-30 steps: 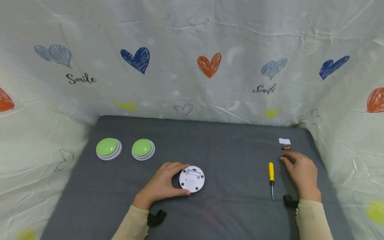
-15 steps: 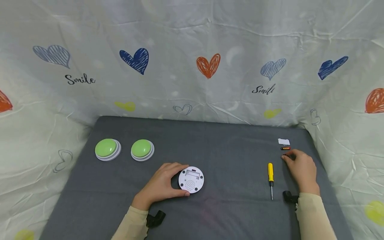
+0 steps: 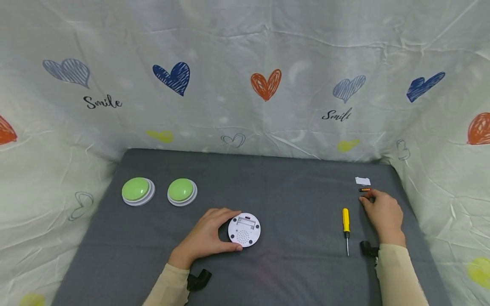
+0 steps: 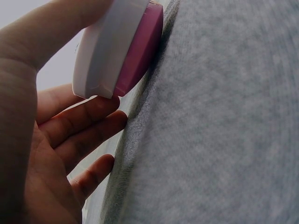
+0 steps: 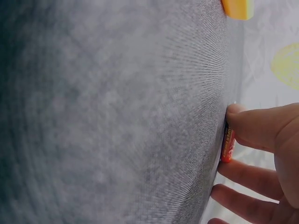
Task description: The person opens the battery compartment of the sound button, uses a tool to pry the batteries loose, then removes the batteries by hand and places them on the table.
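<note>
My left hand point(image 3: 208, 233) holds a round white push-button device point(image 3: 244, 230) by its rim between thumb and fingers. Its underside faces up, with a bare battery slot, dark screws or feet and a cluster of small holes; a pink dome point(image 4: 140, 53) shows below in the left wrist view. At the right, my right hand point(image 3: 384, 214) pinches a small battery point(image 5: 228, 143) low over the cloth; the thumb covers part of it. Just beyond the fingertips lies another battery point(image 3: 365, 190), black and orange. A white cover piece point(image 3: 362, 181) lies behind that.
A yellow-handled screwdriver point(image 3: 346, 223) lies left of my right hand, tip toward me. Two green-domed buttons, one far left point(image 3: 137, 189) and a second green button point(image 3: 181, 191) beside it, stand on the grey cloth point(image 3: 275, 191). A patterned curtain point(image 3: 214, 46) hangs behind.
My right hand has shifted slightly forward, its fingers now closer to the lying battery. The left hand and its device stay in place.
</note>
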Demonstrator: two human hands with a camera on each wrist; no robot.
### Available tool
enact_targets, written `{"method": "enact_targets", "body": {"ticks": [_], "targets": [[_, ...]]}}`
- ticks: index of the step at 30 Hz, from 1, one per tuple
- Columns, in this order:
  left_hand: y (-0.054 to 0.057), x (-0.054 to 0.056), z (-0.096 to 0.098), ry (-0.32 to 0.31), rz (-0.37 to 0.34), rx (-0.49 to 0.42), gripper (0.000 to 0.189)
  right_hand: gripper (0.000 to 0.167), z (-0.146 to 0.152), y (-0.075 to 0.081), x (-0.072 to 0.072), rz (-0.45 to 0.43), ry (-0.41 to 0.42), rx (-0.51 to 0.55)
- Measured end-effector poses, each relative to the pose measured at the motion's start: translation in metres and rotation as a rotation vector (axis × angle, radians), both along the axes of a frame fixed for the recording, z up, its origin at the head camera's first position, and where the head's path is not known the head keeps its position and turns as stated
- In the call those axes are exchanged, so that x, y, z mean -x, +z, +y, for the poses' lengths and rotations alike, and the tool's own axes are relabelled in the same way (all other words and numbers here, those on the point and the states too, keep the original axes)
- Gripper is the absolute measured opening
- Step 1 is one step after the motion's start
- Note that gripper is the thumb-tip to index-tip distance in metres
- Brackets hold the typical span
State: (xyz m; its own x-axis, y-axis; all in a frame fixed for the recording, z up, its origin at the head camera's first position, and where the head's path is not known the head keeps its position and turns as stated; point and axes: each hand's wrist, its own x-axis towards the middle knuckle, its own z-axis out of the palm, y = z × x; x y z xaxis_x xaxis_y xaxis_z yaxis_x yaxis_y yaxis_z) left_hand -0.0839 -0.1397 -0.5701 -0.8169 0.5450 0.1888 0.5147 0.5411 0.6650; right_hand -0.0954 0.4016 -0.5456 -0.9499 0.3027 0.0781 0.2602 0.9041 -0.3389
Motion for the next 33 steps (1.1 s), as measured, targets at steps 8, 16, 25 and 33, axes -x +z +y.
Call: {"method": "enact_targets", "body": {"ticks": [8, 16, 25, 33], "targets": [[-0.001, -0.001, 0.000, 0.002, -0.009, 0.006, 0.095, 0.028, -0.003, 0.001, -0.005, -0.014, -0.023, 0.017], [-0.002, 0.000, 0.000, 0.000, 0.000, 0.003, 0.093, 0.033, -0.013, 0.007, -0.015, 0.032, -0.022, 0.052], [-0.001, 0.000, 0.000, 0.004, 0.002, 0.011, 0.093, 0.028, -0.076, 0.012, -0.030, 0.236, 0.194, 0.062], [0.001, 0.000, 0.001, -0.005, 0.005, 0.015, 0.093, 0.038, -0.168, 0.006, -0.044, 0.248, 0.588, 0.102]]}}
